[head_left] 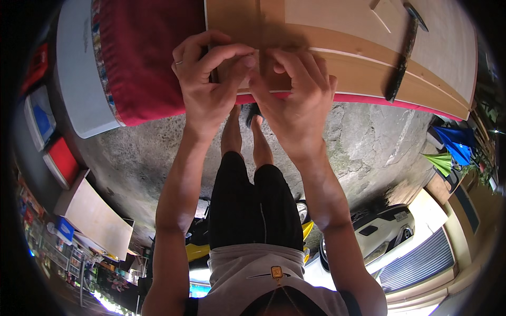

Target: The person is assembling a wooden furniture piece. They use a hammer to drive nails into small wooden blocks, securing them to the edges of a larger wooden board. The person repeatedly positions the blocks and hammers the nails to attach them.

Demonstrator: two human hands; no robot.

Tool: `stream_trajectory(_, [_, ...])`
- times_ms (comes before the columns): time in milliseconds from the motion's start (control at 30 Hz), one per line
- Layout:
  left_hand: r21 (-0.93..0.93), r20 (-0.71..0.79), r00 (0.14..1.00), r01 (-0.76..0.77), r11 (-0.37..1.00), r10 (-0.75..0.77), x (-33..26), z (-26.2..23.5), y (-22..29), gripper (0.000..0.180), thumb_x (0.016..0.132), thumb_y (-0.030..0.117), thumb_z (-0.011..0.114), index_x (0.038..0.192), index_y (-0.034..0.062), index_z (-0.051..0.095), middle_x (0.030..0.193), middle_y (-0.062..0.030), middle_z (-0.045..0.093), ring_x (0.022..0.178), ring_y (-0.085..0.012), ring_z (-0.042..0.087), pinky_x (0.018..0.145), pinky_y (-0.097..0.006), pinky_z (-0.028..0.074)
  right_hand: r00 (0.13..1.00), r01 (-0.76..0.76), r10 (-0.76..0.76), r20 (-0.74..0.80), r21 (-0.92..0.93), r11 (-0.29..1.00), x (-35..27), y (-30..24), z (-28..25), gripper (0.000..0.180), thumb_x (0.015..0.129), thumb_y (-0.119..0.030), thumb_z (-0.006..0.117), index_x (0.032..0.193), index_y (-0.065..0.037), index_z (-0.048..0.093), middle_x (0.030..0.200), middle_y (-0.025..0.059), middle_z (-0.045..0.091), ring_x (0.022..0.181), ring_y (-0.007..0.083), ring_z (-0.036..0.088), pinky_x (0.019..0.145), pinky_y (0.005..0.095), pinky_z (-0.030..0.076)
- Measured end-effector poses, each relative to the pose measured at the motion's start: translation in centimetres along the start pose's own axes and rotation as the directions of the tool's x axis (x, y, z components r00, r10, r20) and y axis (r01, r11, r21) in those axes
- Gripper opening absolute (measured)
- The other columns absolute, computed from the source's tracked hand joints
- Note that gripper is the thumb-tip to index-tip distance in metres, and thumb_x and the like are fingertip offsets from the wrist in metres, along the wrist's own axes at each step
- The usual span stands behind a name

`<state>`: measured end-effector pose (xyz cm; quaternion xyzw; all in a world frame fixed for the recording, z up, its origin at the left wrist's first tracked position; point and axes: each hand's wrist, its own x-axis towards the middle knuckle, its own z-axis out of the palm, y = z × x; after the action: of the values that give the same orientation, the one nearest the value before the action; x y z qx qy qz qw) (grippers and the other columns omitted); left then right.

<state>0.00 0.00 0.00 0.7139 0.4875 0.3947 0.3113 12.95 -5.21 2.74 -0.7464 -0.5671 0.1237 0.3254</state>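
Both my hands work close together above the near edge of a wooden panel with brown strips along it. My left hand, a ring on one finger, pinches its thumb and index finger together around a small pale thing I cannot make out. Beside it, my right hand is curled, its thumb reaching over to the left fingertips. Whatever lies under its fingers is hidden. A hammer with a dark, worn handle lies across the panel to the right. Near its head rests a thin pale wooden piece.
Dark red cloth covers the surface beneath the panel, with a pale grey board at its left. Cracked concrete floor surrounds my feet. A pale wooden box stands lower left; a white car is lower right.
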Motion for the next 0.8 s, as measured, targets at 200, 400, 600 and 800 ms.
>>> stream_trajectory(200, [0.071, -0.007, 1.000, -0.008, 0.997, 0.009, 0.10, 0.46, -0.13, 0.014, 0.072, 0.012, 0.075, 0.085, 0.0173, 0.073, 0.099, 0.0008, 0.057, 0.103, -0.0202, 0.044, 0.091, -0.036, 0.032, 1.000, -0.006, 0.006, -0.013, -0.011, 1.000, 0.14, 0.02, -0.13, 0.024, 0.064, -0.023, 0.075, 0.085, -0.017, 0.066, 0.083, -0.0026, 0.059, 0.081, 0.0209, 0.054, 0.068, 0.0376, 0.033])
stream_trajectory(400, [0.074, 0.010, 0.998, -0.070, 0.995, 0.070, 0.06, 0.15, -0.60, 0.010, 0.078, 0.008, 0.070, 0.087, 0.0113, 0.068, 0.102, -0.0018, 0.057, 0.102, -0.0199, 0.045, 0.091, -0.035, 0.033, 0.999, -0.005, 0.006, -0.033, 0.022, 1.000, 0.01, 0.12, 0.09, 0.022, 0.065, -0.024, 0.075, 0.084, -0.018, 0.065, 0.081, -0.0030, 0.057, 0.081, 0.0204, 0.053, 0.069, 0.0379, 0.030])
stream_trajectory(600, [0.004, -0.002, 0.998, -0.061, 0.998, 0.061, -0.14, -0.02, -0.29, 0.008, 0.079, 0.011, 0.069, 0.087, 0.0114, 0.067, 0.100, -0.0006, 0.060, 0.103, -0.0208, 0.047, 0.093, -0.036, 0.030, 0.999, 0.008, -0.008, -0.050, 0.016, 1.000, -0.12, 0.16, 0.20, 0.020, 0.066, -0.024, 0.075, 0.084, -0.019, 0.066, 0.082, -0.0032, 0.057, 0.080, 0.0202, 0.052, 0.069, 0.0376, 0.029])
stream_trajectory(800, [0.152, 0.039, 0.986, -0.168, 0.974, 0.164, 0.56, -0.13, -0.59, 0.008, 0.077, 0.014, 0.072, 0.085, 0.0142, 0.069, 0.102, 0.0021, 0.060, 0.105, -0.0219, 0.047, 0.094, -0.038, 0.029, 0.999, -0.004, 0.006, -0.040, 0.033, 0.999, -0.18, 0.16, 0.24, 0.021, 0.066, -0.025, 0.076, 0.084, -0.019, 0.067, 0.084, -0.0033, 0.058, 0.082, 0.0200, 0.052, 0.069, 0.0376, 0.029])
